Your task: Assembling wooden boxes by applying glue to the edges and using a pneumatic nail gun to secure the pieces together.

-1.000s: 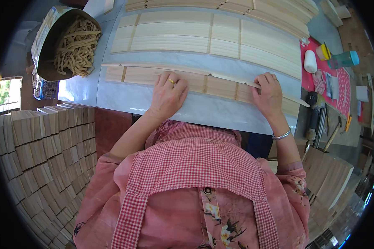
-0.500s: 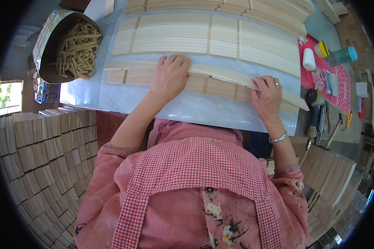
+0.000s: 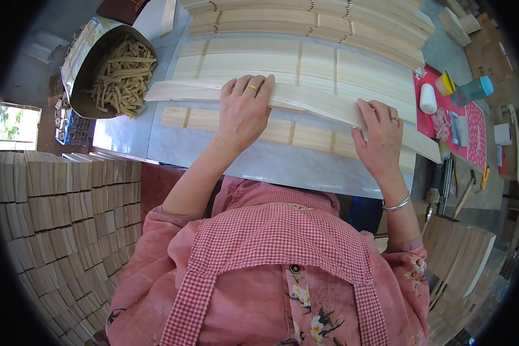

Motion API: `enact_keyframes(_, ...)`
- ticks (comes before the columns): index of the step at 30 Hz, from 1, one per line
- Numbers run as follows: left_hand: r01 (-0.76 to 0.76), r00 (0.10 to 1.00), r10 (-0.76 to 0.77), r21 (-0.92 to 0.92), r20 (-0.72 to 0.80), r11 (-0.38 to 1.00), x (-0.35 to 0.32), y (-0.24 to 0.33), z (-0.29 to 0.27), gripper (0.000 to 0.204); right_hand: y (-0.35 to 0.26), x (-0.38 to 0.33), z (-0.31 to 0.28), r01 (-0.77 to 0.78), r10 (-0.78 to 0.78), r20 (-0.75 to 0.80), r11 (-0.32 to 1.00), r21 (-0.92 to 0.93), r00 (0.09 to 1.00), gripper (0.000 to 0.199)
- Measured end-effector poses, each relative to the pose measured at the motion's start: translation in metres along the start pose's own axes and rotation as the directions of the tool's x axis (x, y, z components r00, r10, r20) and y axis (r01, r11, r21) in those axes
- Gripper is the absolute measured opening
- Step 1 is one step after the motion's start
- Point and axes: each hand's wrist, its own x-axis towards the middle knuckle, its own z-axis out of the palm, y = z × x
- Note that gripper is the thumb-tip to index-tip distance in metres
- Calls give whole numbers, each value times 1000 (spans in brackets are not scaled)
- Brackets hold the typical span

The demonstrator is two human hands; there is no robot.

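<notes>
A long thin wood veneer sheet (image 3: 317,104) lies across the pale grey table (image 3: 225,155). My left hand (image 3: 245,109) presses flat on its middle, fingers spread, a ring on one finger. My right hand (image 3: 378,135) rests flat on the sheet further right, a bangle on the wrist. Under and in front of the sheet lies a row of short veneer pieces (image 3: 288,132) set edge to edge. Beyond it lies another row of pale veneer panels (image 3: 259,60).
A round bin of wood scrap strips (image 3: 118,75) stands at the far left. Stacked veneer (image 3: 305,17) fills the far table edge. A red mat (image 3: 455,115) with a white roll, cups and small tools lies right. Piles of wood pieces (image 3: 69,225) stand left and lower right.
Both hands have moved away from me across the table, sliding the long veneer sheet off the near row of short pieces, which now shows in front of it.
</notes>
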Motion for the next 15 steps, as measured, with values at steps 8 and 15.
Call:
enact_keyframes(8, 155, 986, -164, -165, -38, 974, 16, 9, -25, 42, -16, 29, -23, 79, -72, 265, 997, -16, 962, 48)
enact_keyframes(15, 279, 960, -265, -227, 90, 933, 43, 16, -70, 32, -42, 51, -40, 20, -38, 250, 997, 71, 968, 40)
